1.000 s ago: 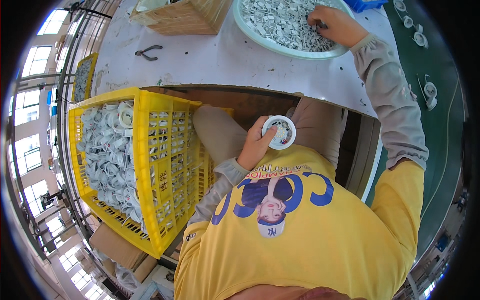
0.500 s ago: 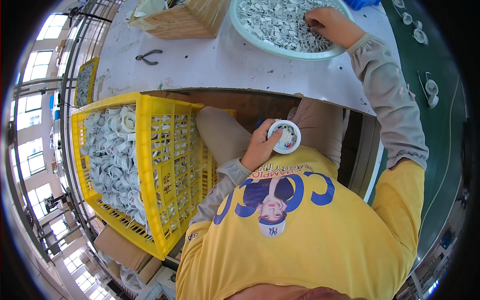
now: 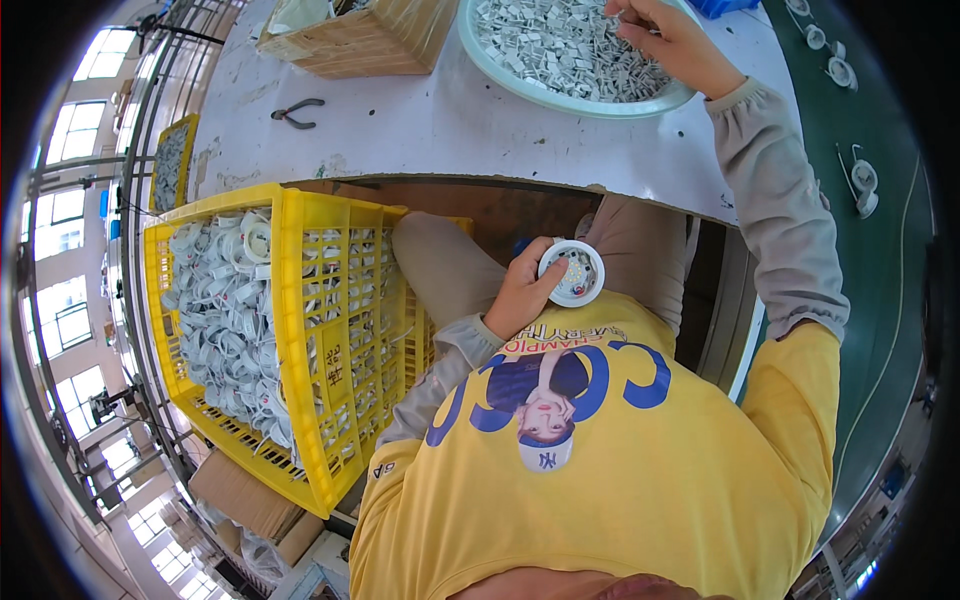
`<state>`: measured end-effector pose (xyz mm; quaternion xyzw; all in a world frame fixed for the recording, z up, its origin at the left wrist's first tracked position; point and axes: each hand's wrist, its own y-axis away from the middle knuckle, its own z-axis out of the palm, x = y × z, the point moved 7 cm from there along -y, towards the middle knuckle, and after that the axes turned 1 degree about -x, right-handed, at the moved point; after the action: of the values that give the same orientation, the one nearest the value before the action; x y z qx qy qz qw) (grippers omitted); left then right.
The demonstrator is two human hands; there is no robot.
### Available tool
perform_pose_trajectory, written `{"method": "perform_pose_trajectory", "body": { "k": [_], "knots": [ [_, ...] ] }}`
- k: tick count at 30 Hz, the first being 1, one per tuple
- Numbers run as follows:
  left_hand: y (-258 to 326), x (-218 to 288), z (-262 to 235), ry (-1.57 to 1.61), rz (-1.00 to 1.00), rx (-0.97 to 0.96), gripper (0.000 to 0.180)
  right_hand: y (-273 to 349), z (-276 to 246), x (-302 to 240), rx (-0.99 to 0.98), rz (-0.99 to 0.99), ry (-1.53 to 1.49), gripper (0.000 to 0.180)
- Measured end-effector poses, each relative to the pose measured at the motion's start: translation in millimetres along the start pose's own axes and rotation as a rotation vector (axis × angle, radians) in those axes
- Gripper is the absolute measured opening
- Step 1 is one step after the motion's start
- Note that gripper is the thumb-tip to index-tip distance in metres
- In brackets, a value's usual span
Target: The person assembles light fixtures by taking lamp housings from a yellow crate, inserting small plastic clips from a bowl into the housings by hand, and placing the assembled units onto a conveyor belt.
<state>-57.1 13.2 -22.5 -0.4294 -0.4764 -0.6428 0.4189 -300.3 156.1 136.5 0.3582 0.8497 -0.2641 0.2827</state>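
Desk (image 3: 420,130) with basin (image 3: 600,109). Left hand (image 3: 522,290) grasps the lamp (image 3: 580,281) short of the desk's edge, left and bodyward of the right hand (image 3: 682,48), whose grip above the basin cannot be told.

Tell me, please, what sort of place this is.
Probably a factory assembly workshop: a yellow crate of round white parts, a basin of small pieces, and a green surface, perhaps a conveyor, bearing round units.

White table (image 3: 420,135), pale round basin (image 3: 575,105), cardboard box (image 3: 385,45), pliers (image 3: 283,114), blue bin (image 3: 722,6)
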Motion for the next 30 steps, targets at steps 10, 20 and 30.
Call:
{"method": "perform_pose_trajectory", "body": {
  "k": [10,20,30],
  "knots": [
    [-3.0,4.9,2.1,-0.011,0.016,-0.001,0.019,67.4,33.8,-57.0,-0.098,0.158,-0.953,0.022],
    [-1.2,14.6,5.5,-0.022,0.049,0.006,0.019,103.2,66.1,-72.7,-0.204,0.201,-0.975,0.025],
    [5.1,15.8,5.3,0.106,0.045,0.026,0.019,113.9,78.0,-80.8,-0.274,0.234,-0.992,0.024]
  ]
}}
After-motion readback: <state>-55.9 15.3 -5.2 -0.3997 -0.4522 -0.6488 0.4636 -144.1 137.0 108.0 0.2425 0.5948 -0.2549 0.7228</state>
